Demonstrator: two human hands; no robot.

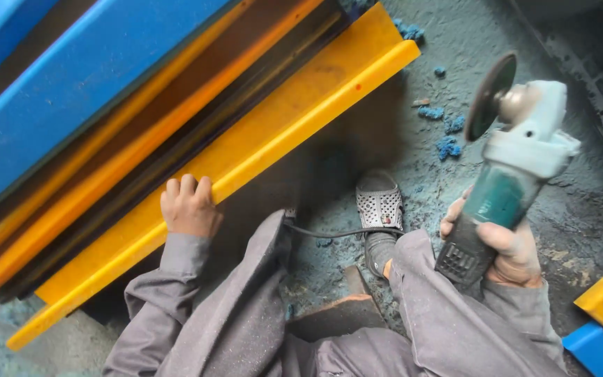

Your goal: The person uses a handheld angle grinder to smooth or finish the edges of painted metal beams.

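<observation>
Head view: both hands busy, one on a yellow panel edge, one on a grinder.

Left hand [190, 207] has its fingers [188, 185] curled over the lower edge of the long yellow plastic panel [280, 122], which leans with blue and yellow sheets stacked above the knuckles. Right hand [507, 248] is clenched round the dark handle of the teal-and-white angle grinder [518, 164], disc raised up beyond the fingertips, clear of the panel. Between the two hands, a grey perforated shoe [380, 204] rests on the dusty grey floor [594, 230], blue shavings [448, 143] scattered near the disc.
</observation>
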